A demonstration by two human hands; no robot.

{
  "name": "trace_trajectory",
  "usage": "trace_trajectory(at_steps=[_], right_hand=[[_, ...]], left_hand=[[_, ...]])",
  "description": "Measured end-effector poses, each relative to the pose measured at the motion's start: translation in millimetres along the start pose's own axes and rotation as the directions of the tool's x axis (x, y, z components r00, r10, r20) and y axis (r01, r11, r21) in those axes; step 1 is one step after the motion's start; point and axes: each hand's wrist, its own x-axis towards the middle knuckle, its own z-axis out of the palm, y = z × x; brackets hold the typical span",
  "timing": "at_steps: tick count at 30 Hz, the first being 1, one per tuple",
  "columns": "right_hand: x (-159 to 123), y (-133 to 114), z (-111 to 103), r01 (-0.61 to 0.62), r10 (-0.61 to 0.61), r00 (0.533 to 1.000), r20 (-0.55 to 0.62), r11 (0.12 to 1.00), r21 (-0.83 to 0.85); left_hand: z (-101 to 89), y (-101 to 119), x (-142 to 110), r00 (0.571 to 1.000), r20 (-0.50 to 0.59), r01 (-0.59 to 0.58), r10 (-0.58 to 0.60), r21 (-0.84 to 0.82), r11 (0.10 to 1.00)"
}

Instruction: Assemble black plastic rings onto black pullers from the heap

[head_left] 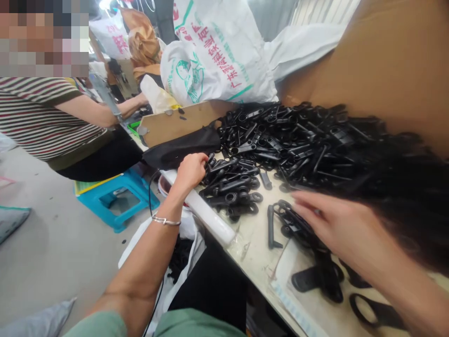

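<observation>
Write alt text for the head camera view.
A person's left hand touches a heap of black parts on a table, the right hand close to another cluster. A larger pile lies farther back; at left, a co-worker in stripes sits on a blue stool.

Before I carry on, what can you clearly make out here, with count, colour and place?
Black parts: too many to count, black, heaped centre to right
Table: one, pale, under the black parts
Printed sacks: at least two, white, at the back
Cardboard sheet: one, brown, back right
Cardboard strip: one, brown, left of the large heap
Open sack: one, white, below the table edge
Stool: one, blue, left
Co-worker: one, striped top, left
Bracelet: one, silver, left of centre
Left hand: one, bare, at the smaller heap
Right hand: one, bare, blurred, by the nearer parts
</observation>
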Motion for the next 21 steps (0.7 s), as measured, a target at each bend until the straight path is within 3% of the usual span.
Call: trace_trajectory(at_steps=[4,7,10,13,15,16,18,19,20,21], right_hand=[[80.8,-29.7,17.7,0.026,-0.012,0.977,0.214,0.998,-0.064],[105.7,-39.4,27.8,-0.019,0.044,0.947,0.317,0.997,-0.081],[105.6,-33.8,24.4,-0.071,0.083,0.939,0.333,0.996,-0.049],[87.5,-18.2,2.8,-0.103,0.088,0.962,0.260,0.994,0.044],[62.3,-9.0,-17.6,-0.126,0.106,0.981,0.165,0.986,0.111],[45.1,-6.7,-27.1,-0.148,0.133,0.986,0.101,0.977,0.152],[2.5,-8.6,-39.9,-0.186,0.207,0.977,-0.054,0.948,0.258],[-21.2,-12.8,-42.1,-0.185,0.275,0.945,-0.180,0.898,0.400],[-45.2,-18.6,-41.5,-0.119,0.296,0.909,-0.292,0.858,0.499],[-68.2,-25.1,-38.7,-0.030,0.249,0.906,-0.341,0.843,0.537]], left_hand=[[-4.3,3.8,-17.1,0.992,-0.110,-0.069,0.064,-0.044,0.997],[-8.1,6.6,-34.1,0.976,-0.177,-0.146,0.127,-0.098,0.984],[-9.5,14.6,-52.7,0.927,-0.318,-0.251,0.199,-0.132,0.959],[-12.9,36.2,-76.6,0.875,-0.450,-0.285,0.178,-0.182,0.941],[-16.0,58.1,-96.5,0.886,-0.446,-0.279,0.126,-0.297,0.913],[-16.5,70.4,-107.0,0.925,-0.367,-0.259,0.103,-0.407,0.876],[-13.3,95.7,-127.5,0.994,-0.019,-0.088,0.104,-0.697,0.712],[-9.2,108.1,-137.0,0.966,0.208,0.084,0.150,-0.811,0.579],[-3.6,119.9,-145.8,0.886,0.403,0.279,0.229,-0.858,0.432],[3.0,131.1,-153.8,0.787,0.531,0.454,0.314,-0.843,0.288]])
